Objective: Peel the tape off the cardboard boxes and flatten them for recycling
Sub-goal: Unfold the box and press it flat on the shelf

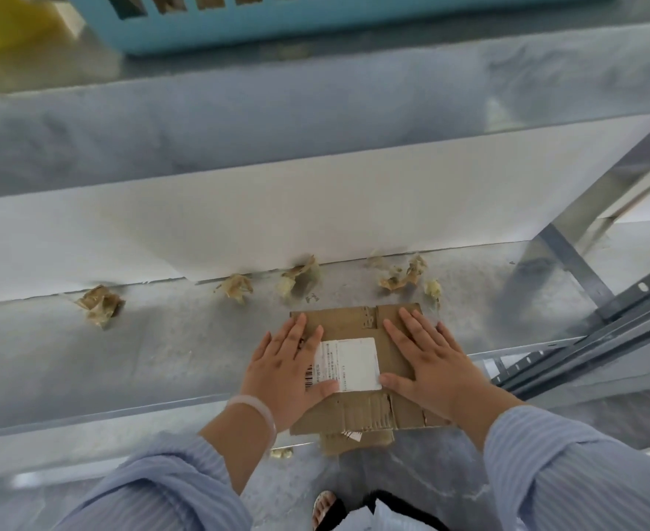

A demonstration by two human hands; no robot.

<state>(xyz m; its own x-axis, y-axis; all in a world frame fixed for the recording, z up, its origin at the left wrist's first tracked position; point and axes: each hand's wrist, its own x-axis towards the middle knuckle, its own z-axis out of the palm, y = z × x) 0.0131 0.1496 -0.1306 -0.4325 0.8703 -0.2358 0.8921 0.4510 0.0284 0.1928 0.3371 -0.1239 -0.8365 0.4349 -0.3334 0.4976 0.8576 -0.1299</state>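
A flattened brown cardboard box (354,323) lies on the grey metal shelf (162,350), its near end hanging over the shelf's front edge. A white shipping label (354,364) is stuck on its top face. My left hand (287,371) rests palm down on the box's left side, fingers spread, thumb on the label. My right hand (426,358) lies flat on the right side, fingers spread, thumb touching the label's lower corner. Both hands press on the cardboard; neither grips it.
Several crumpled balls of peeled tape, such as one (100,305) at the left and one (402,274) at the right, lie along the shelf's back by a white panel (277,208). A blue plastic basket (239,21) stands on the upper level. A metal shelf frame (599,331) runs at right.
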